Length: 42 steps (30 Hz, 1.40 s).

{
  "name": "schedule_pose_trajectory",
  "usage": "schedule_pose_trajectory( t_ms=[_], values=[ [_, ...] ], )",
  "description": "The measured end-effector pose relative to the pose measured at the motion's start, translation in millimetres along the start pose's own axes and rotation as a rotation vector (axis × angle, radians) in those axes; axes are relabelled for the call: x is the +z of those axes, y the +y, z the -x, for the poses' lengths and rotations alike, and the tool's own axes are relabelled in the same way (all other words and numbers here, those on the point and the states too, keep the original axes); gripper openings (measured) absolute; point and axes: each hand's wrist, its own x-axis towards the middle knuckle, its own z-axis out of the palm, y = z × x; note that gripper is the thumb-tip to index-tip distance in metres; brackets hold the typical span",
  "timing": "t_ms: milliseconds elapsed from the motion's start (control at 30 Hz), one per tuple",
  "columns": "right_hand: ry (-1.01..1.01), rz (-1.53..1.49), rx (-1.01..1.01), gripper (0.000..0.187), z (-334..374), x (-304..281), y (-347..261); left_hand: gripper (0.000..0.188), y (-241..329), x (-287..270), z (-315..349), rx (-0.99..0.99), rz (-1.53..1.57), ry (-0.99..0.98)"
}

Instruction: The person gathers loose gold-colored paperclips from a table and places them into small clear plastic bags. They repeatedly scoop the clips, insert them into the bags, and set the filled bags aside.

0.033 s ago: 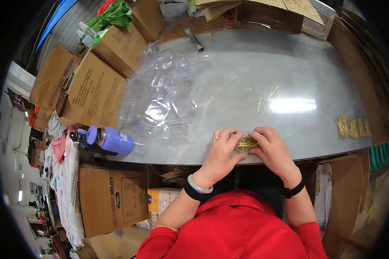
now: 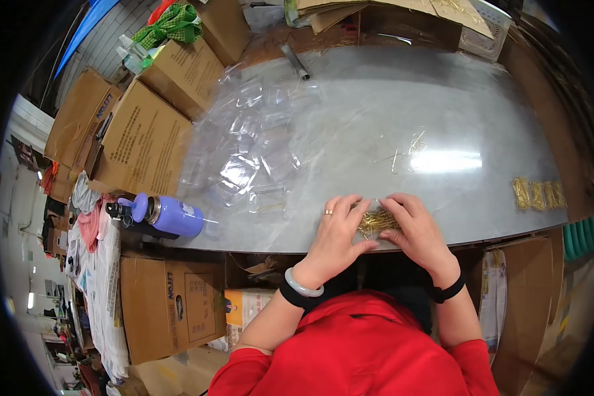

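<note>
A bundle of thin gold wire hooks (image 2: 377,222) lies at the table's near edge between my two hands. From its left side my left hand (image 2: 340,228) holds it, fingers curled over the far end and thumb near the front. My right hand (image 2: 412,224) grips the right side the same way. Something small and clear shows at the bundle's far end, too small to make out. Farther off, a few loose gold wire hooks (image 2: 399,157) lie scattered beside a bright reflection. Several gold wire bundles (image 2: 538,194) stand in a row at the right edge.
Clear plastic bags (image 2: 247,142) spread over the left of the grey table (image 2: 356,105). A purple bottle (image 2: 178,216) lies at the left corner, near cardboard boxes (image 2: 148,142). A metal tube (image 2: 296,63) rests at the back; a white basket (image 2: 487,36) stands far right.
Both hands stay at the bundle. The fingers have shifted slightly, and more of the gold wire shows between them.
</note>
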Motion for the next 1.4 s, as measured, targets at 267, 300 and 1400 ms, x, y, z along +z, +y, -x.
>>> schedule_pose_trajectory(
  t_ms=[267, 300, 1400],
  values=[
    [0.372, -0.328, 0.28, 0.049, 32.6, 7.8, 2.0, 0.078, 5.2, 28.8, -5.0, 0.087, -0.005, -0.061],
    [0.376, -0.298, 0.282, 0.051, 35.4, 13.6, -2.6, 0.074, 5.5, 32.7, -3.8, 0.092, -0.034, -0.056],
    [0.311, 0.142, 0.044, 0.025, 5.6, 11.9, -0.5, 0.047, 3.4, 40.8, 9.8, 0.141, -0.066, 0.137]
  ],
)
